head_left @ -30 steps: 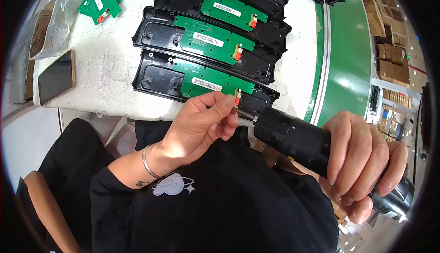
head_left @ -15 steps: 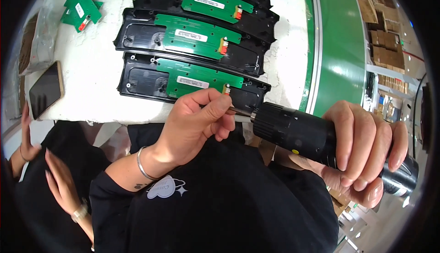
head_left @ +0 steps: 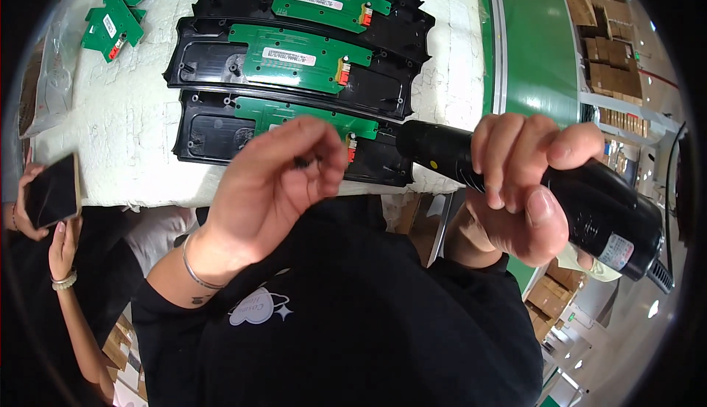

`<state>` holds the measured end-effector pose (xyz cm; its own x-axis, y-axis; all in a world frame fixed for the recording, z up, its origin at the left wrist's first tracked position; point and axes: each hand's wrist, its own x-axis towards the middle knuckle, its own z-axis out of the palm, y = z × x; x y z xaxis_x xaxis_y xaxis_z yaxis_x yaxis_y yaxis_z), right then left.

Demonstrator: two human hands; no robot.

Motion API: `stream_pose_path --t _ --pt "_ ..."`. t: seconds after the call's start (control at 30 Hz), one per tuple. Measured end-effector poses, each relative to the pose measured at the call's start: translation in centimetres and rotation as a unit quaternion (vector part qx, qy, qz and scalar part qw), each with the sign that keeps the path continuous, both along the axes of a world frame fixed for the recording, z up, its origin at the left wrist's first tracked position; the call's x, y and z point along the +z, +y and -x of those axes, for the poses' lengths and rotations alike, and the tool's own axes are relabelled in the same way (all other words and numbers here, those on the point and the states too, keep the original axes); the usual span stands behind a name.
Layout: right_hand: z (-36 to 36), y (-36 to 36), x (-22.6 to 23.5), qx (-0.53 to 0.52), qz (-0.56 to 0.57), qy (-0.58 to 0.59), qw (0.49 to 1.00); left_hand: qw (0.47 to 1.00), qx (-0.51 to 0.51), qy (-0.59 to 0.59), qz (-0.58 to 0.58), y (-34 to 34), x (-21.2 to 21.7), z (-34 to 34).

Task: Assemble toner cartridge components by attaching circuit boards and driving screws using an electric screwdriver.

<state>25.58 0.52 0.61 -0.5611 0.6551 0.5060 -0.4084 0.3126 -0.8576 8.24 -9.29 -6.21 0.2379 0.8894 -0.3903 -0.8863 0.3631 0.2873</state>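
My right hand [head_left: 519, 175] grips a black electric screwdriver [head_left: 607, 212], held nearly level with its front end to the left. That front end is over the right end of the nearest black plastic panel [head_left: 213, 131]; its bit cannot be made out. A green circuit board [head_left: 357, 123] with a red and yellow connector lies in this panel. In front of the board, partly covering it, my left hand [head_left: 254, 193] is raised with the fingers curled. Small dark pieces [head_left: 302, 162], seemingly screws, show in its palm; the fingertips are blurred.
Behind it, several similar panels [head_left: 206, 50] with boards lie in a row on a white foam-like surface [head_left: 147, 134]. Loose green boards [head_left: 110, 27] lie at the far left. At left, another person's hands hold a dark phone [head_left: 53, 193]. Cardboard boxes [head_left: 611, 64] stand at right.
My left hand has come away from the screwdriver's bit and turned, curling its fingers. The screwdriver has swung up, its rear end tilting lower. The other person has lifted the phone off the surface.
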Motion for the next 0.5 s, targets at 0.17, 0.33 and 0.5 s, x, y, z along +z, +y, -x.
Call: stream_pose_path --t 0.17,0.33,0.5 --pt "0.3 0.0 0.0 -0.023 0.026 -0.009 0.999 0.999 0.021 0.016 0.023 1.9 -0.8 -0.2" --pt "0.8 0.0 0.2 0.01 0.018 -0.038 0.999 0.998 0.04 0.026 -0.028 1.5 -1.6 -0.5" --pt "0.3 -0.2 0.6 0.014 -0.009 -0.092 0.996 0.998 0.037 0.025 -0.04 1.9 -1.6 -0.7"
